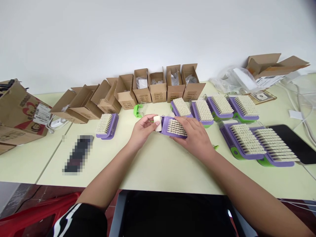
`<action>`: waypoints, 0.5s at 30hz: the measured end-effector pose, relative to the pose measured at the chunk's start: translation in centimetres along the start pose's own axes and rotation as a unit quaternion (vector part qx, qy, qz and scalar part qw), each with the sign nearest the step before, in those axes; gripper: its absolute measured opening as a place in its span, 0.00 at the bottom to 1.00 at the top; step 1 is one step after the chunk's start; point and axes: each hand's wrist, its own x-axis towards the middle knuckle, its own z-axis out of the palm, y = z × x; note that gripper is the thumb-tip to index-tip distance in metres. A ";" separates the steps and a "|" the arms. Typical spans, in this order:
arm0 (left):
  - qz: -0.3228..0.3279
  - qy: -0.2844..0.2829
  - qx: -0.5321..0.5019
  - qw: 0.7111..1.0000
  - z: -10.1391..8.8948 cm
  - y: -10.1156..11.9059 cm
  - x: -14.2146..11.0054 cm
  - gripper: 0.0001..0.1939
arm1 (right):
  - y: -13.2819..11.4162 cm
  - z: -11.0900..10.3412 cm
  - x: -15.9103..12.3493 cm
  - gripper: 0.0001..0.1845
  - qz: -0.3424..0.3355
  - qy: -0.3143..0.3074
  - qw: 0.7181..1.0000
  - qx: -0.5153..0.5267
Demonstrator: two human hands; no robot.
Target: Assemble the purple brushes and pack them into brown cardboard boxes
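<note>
A purple brush (pixel 169 129) with rows of cream bristles is held level above the middle of the table. My right hand (pixel 197 136) is closed round its right end, fingers over the bristles. At the brush's left end, my left hand (pixel 141 131) pinches a small cream block (pixel 158 123); whether the block is joined to the brush I cannot tell. Just behind lies a clear piece with a green end (pixel 138 111). Several like brushes, purple and green, stand bristles up to the right, one of them a nearby brush (pixel 203 111). Another brush (pixel 106 125) lies to the left.
Several open cardboard boxes (pixel 158 92) line the wall. A large carton (pixel 19 113) stands far left, beside a blurred dark object (pixel 78 154). At right are a black flat device (pixel 296 143), plastic bags (pixel 228 80), an open carton (pixel 274 67) and cables.
</note>
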 end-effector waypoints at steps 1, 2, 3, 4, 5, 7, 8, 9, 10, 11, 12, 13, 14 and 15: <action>-0.003 -0.002 -0.001 1.000 0.0 0.0 0.0 0.27 | 0.0 0.0 0.0 0.35 0.001 0.000 1.000 0.000; -0.007 -0.005 -0.003 1.000 -0.1 0.0 0.0 0.27 | 0.0 0.0 0.0 0.35 0.002 -0.001 1.000 -0.002; -0.013 -0.010 -0.007 1.000 -0.1 0.1 0.0 0.28 | 0.1 0.0 0.0 0.35 0.003 -0.001 1.000 -0.003; -0.020 -0.015 -0.012 1.000 -0.1 0.1 0.0 0.28 | 0.1 0.0 -0.1 0.35 0.002 -0.002 1.000 -0.004; -0.026 -0.018 -0.016 0.999 -0.2 0.2 0.0 0.28 | 0.1 0.0 -0.1 0.36 0.001 -0.002 1.000 -0.005; -0.034 -0.022 -0.020 0.999 -0.3 0.4 0.0 0.29 | 0.0 0.0 -0.1 0.36 -0.002 -0.003 1.000 -0.005; -0.036 -0.023 -0.020 0.999 -0.3 0.4 0.0 0.29 | 0.0 0.0 -0.1 0.36 -0.002 -0.003 1.000 -0.006; -0.038 -0.023 -0.020 0.999 -0.3 0.5 0.0 0.29 | 0.0 0.0 0.0 0.36 -0.002 -0.003 1.000 -0.008; -0.040 -0.023 -0.019 0.999 -0.3 0.5 0.0 0.30 | 0.0 0.0 0.0 0.35 -0.002 -0.004 1.000 -0.010; -0.043 -0.023 -0.019 0.999 -0.3 0.5 0.0 0.30 | 0.0 0.0 0.0 0.35 -0.001 -0.004 1.000 -0.013; -0.046 -0.022 -0.020 0.999 -0.3 0.5 0.0 0.31 | 0.0 0.0 -0.1 0.35 -0.001 -0.004 1.000 -0.015; -0.049 -0.019 -0.021 0.998 -0.3 0.5 0.0 0.32 | 0.0 0.0 -0.1 0.35 0.000 -0.004 1.000 -0.016; -0.053 -0.018 -0.023 0.998 -0.3 0.5 0.0 0.32 | 0.0 0.0 -0.1 0.35 0.001 -0.004 1.000 -0.016; -0.058 -0.020 -0.025 0.998 -0.3 0.5 0.0 0.32 | 0.0 0.0 -0.1 0.34 0.002 -0.004 1.000 -0.016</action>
